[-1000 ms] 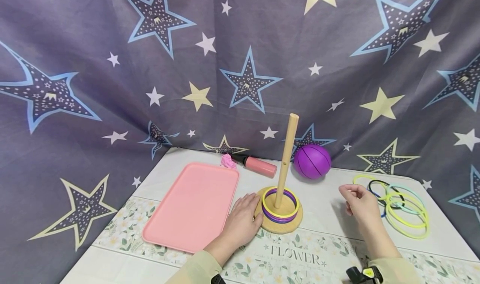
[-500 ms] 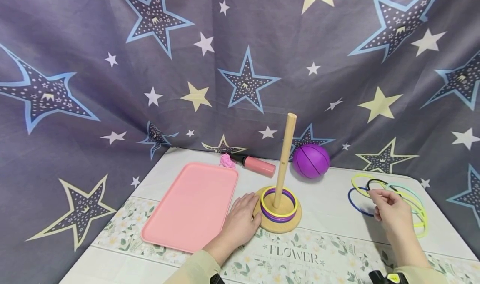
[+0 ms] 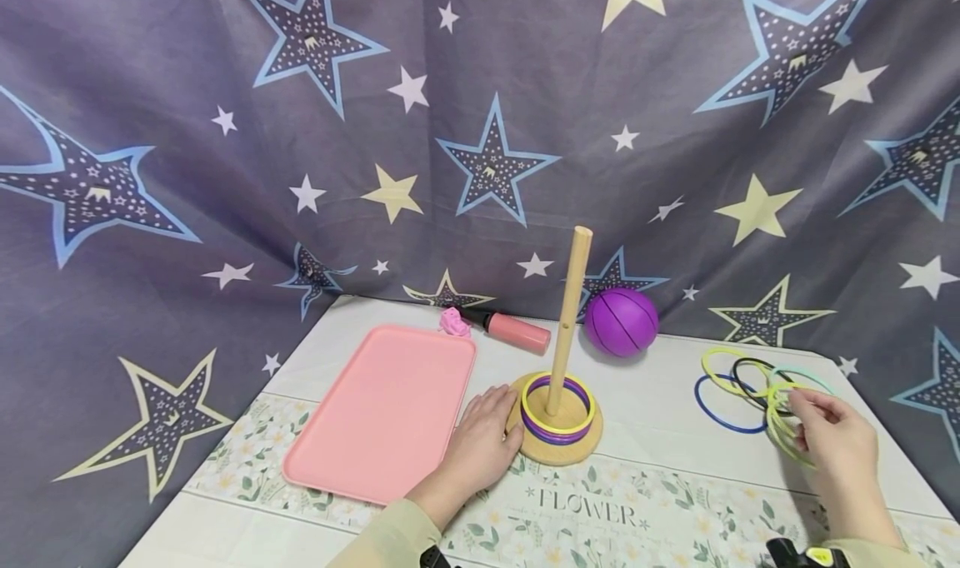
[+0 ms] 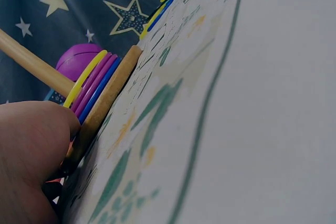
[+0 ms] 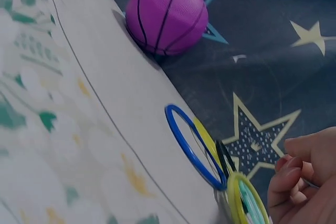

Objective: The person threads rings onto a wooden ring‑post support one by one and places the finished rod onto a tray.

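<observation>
My left hand [image 3: 480, 443] lies with fingers extended against the left edge of a round wooden base [image 3: 562, 455], which carries an upright wooden post [image 3: 572, 318]. Round the post's foot are stacked rings, a yellow ring [image 3: 527, 408] on top, with purple and blue below. Over at the right, my right hand [image 3: 840, 430] hovers with loosely bent fingers at a yellow-green ring [image 3: 782, 445]. In the right wrist view, nothing shows pinched between its fingers [image 5: 287, 182]. A dark blue ring [image 3: 723, 422] and a black ring [image 3: 741, 381] lie overlapping; the hand hides part of the pile.
A pink tray [image 3: 382, 418] lies left of my left hand. Behind stand a purple ball [image 3: 622, 322], a pink-handled pump [image 3: 519, 333] and a small crumpled pink item [image 3: 454, 322]. A star-patterned curtain [image 3: 375, 135] hangs along the table's back and left.
My right hand has moved rightward, from left of the ring pile to over its right side, uncovering the dark blue ring. My left hand keeps its place at the base.
</observation>
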Action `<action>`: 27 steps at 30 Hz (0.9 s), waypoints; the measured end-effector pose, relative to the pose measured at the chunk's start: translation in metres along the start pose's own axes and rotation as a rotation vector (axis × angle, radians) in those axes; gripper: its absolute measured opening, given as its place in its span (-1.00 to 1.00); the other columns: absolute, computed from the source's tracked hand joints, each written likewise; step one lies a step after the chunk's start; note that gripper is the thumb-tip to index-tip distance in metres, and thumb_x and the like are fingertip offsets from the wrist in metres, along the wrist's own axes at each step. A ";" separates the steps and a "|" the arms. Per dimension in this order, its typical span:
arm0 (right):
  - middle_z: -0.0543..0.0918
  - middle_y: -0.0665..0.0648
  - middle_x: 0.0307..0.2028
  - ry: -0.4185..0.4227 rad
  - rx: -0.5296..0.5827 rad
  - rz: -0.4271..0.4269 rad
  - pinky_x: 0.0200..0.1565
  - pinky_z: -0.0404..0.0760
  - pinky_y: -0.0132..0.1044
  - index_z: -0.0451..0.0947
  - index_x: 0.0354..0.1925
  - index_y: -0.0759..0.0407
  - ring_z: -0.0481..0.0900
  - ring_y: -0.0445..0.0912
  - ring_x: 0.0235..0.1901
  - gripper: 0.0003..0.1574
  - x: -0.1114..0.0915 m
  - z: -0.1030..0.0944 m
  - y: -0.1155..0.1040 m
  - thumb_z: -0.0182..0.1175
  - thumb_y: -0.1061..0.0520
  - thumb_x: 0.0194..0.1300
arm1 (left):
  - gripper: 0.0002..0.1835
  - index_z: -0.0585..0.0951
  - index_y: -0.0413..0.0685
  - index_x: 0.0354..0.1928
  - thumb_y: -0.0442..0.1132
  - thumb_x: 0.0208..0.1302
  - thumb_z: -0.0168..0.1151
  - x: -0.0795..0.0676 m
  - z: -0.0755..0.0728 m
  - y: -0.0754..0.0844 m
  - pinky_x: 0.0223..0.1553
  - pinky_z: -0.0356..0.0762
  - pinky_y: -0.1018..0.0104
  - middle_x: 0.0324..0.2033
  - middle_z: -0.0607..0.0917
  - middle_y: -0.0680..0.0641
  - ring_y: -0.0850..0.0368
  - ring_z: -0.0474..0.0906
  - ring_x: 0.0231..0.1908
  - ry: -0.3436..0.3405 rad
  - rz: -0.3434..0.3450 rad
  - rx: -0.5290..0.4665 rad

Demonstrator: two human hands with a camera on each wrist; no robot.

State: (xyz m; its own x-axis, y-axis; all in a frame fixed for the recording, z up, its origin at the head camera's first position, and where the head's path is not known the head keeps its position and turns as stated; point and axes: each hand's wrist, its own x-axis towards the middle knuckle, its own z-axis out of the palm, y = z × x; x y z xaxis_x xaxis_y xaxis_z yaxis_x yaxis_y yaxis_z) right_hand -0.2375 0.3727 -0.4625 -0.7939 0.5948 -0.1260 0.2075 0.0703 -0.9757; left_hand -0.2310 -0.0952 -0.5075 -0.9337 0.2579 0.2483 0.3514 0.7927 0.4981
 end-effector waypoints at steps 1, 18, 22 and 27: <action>0.62 -0.18 -0.42 0.011 -0.027 0.001 -0.55 0.62 -0.39 0.63 0.00 -0.10 0.55 -0.22 -0.50 -0.91 0.001 -0.002 0.001 0.30 -0.02 0.62 | -0.39 0.47 -0.31 0.57 -0.15 0.62 0.22 0.000 0.000 0.000 0.68 0.10 -0.21 0.56 0.44 -0.35 -0.30 0.27 0.61 0.000 0.000 -0.001; 0.49 -0.38 -0.49 0.189 -0.076 0.043 -0.62 0.57 -0.39 0.65 0.17 -0.02 0.49 -0.26 -0.57 -0.75 0.012 -0.026 0.019 0.25 -0.01 0.64 | -0.40 0.47 -0.32 0.56 -0.16 0.63 0.21 0.000 0.001 0.000 0.67 0.11 -0.20 0.55 0.46 -0.35 -0.30 0.28 0.61 0.005 0.010 0.000; 0.44 -0.36 -0.47 0.209 -0.137 0.048 -0.60 0.57 -0.38 0.52 0.47 0.25 0.49 -0.27 -0.55 -0.40 0.011 -0.028 0.022 0.20 -0.02 0.66 | -0.41 0.49 -0.34 0.54 -0.18 0.61 0.22 0.000 0.000 0.000 0.66 0.14 -0.22 0.53 0.48 -0.37 -0.32 0.31 0.59 0.013 0.023 0.001; 0.44 -0.35 -0.45 0.212 -0.146 0.067 -0.60 0.56 -0.37 0.45 0.55 0.29 0.48 -0.27 -0.54 -0.31 0.013 -0.031 0.025 0.20 -0.01 0.65 | -0.41 0.49 -0.35 0.54 -0.17 0.62 0.22 0.000 -0.001 0.000 0.66 0.14 -0.22 0.53 0.47 -0.38 -0.32 0.31 0.59 0.013 0.025 0.004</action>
State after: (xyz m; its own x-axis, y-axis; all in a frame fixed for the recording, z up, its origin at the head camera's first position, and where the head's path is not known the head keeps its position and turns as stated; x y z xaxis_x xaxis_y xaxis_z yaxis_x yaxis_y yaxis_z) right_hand -0.2248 0.4068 -0.4830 -0.6413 0.7555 -0.1340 0.3479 0.1306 -0.9284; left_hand -0.2307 -0.0955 -0.5069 -0.9238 0.2700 0.2715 0.3740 0.7882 0.4887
